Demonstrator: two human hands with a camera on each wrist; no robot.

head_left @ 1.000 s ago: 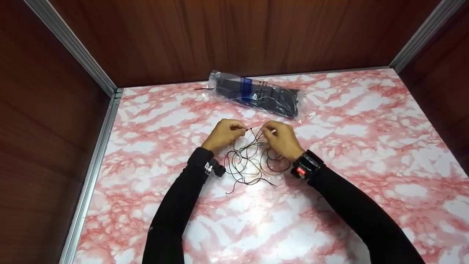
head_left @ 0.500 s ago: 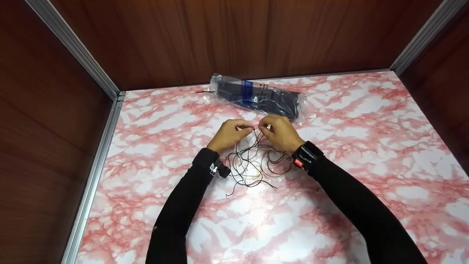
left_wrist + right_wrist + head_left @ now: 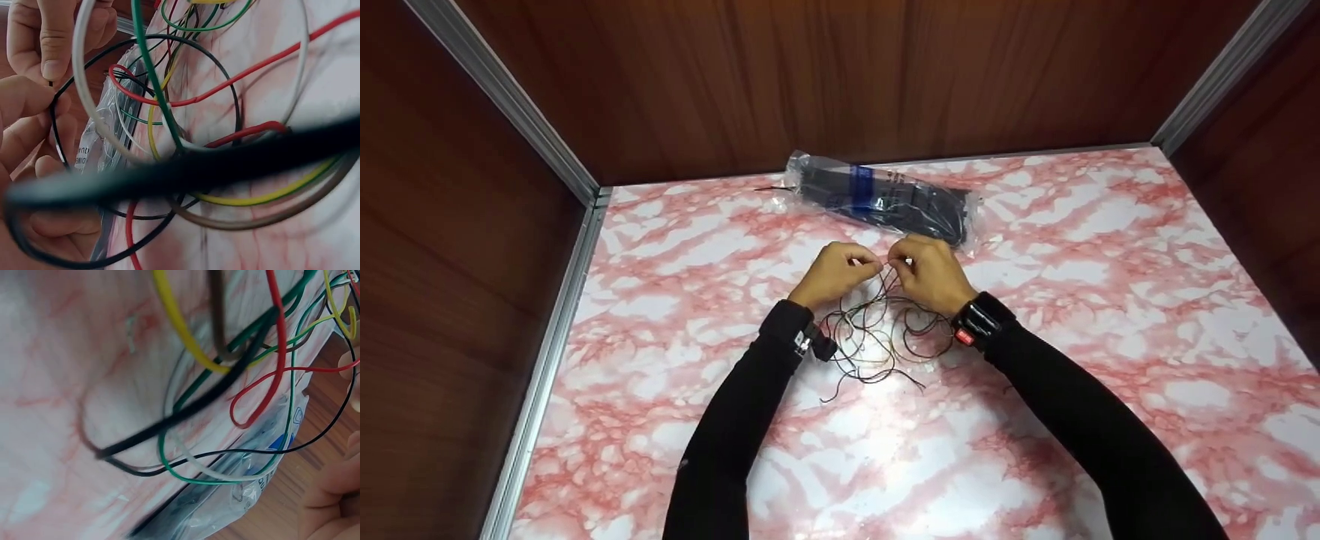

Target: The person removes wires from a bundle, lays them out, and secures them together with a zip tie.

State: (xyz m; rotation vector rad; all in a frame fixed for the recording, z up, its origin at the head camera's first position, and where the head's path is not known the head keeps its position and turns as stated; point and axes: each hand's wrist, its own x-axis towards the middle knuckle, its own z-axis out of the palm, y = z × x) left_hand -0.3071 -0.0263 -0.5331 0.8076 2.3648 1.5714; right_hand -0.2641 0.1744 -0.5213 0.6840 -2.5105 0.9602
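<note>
In the head view, a loose tangle of thin electrical wires (image 3: 877,352) lies between and below the two hands. My left hand (image 3: 838,271) and right hand (image 3: 934,276) almost meet at the fingertips above it. The left wrist view shows a black wire (image 3: 54,126) pinched between the left thumb and finger. Just above, the right fingertips (image 3: 55,68) pinch a short black end. Red, green, yellow, white and brown wires loop in front of both wrist cameras. In the right wrist view, part of the right hand (image 3: 329,503) shows at the lower right edge.
Behind the hands lies a clear plastic bag (image 3: 885,199) packed with long black strips, with a blue band across it. The table (image 3: 1110,337) has a red-and-white marbled top. Dark wood-grain panels (image 3: 870,82) with metal edging stand on three sides.
My left hand has moved right, bringing its fingertips close to those of the right hand, which has shifted slightly left. The short stretch of wire between them has narrowed.
</note>
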